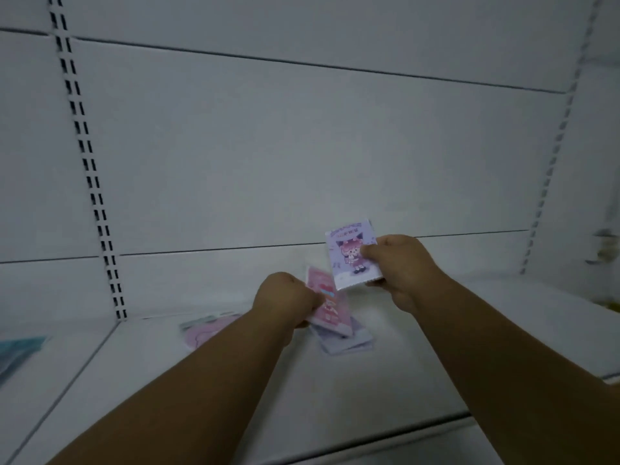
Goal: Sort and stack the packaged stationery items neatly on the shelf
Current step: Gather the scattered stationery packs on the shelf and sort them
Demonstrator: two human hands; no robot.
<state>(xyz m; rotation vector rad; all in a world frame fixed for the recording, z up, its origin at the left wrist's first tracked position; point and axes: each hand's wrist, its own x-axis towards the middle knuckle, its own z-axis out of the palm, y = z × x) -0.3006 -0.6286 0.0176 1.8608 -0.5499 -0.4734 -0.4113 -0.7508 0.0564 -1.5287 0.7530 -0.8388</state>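
Both our forearms cut off at the bottom edge, our left hand (285, 298) hiding the pink packet (327, 303) at its 9 o'clock edge, lavender packets (349, 344) beneath half covered, teal packet (18, 350) clipped at the left edge, print on all blurred.

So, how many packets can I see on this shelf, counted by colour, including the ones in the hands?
Lilac: 2, one in the right hand at, one lying on the shelf
Pink: 2, one in the left hand at, one lying flat
Teal: 1
Total: 5
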